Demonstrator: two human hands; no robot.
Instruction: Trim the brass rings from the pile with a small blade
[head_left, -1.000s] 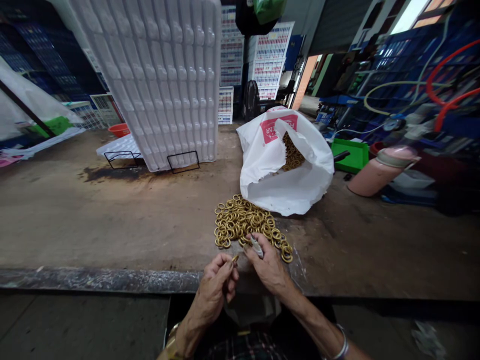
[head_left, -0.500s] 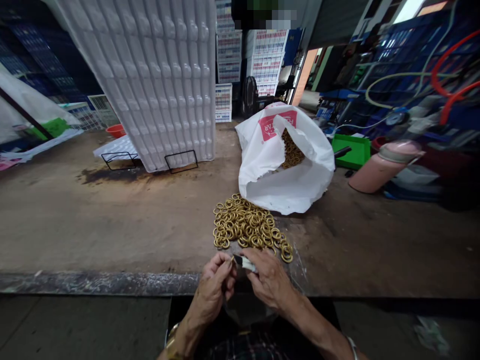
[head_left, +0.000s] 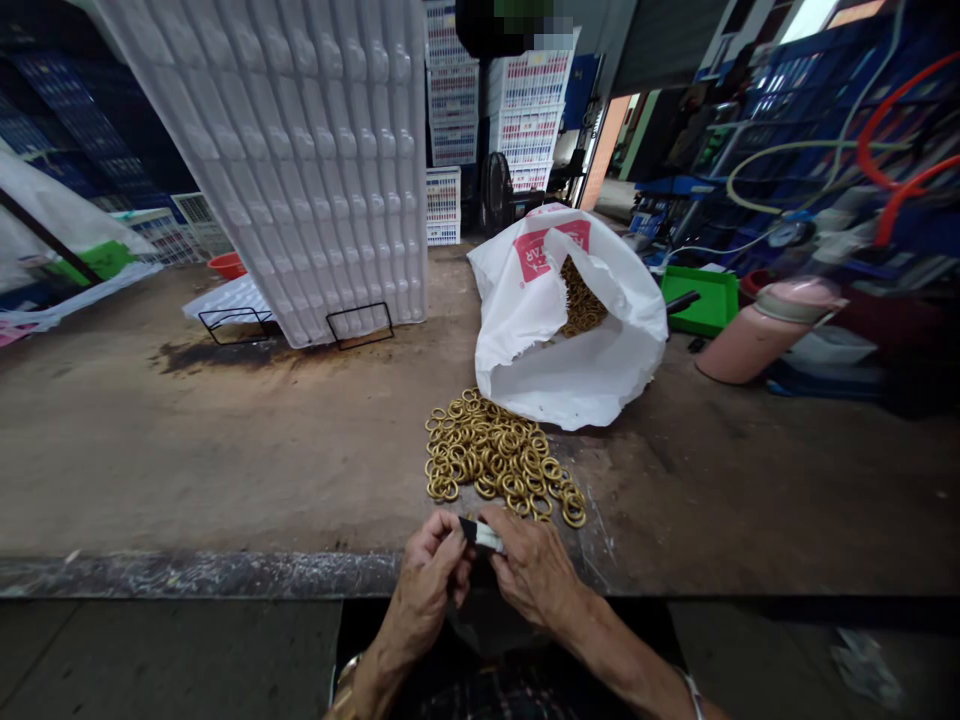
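My left hand (head_left: 433,568) is closed, thumb and forefinger pinched together at the table's front edge. A gold-coloured ring showed at these fingertips a moment ago; now it is mostly hidden. In my right hand (head_left: 536,565) is a small tool with a white body and black end (head_left: 486,535), its kind unclear. Its black end reaches the left fingertips. Just beyond both hands lies a loose pile of brass-coloured rings (head_left: 495,450). Behind the pile, a white sack (head_left: 577,375) lies with its torn mouth open, more rings inside.
A tall stack of clear moulded trays (head_left: 322,180) stands in black wire holders (head_left: 360,326) at the back left. To the right are a green tray (head_left: 705,300) and a pink bottle (head_left: 761,330). White crates (head_left: 529,120) and a fan (head_left: 495,195) stand behind the table.
The tool's black end has moved left, up against the left fingertips, and covers the spot where the ring showed. Both hands otherwise stay nearly in place.
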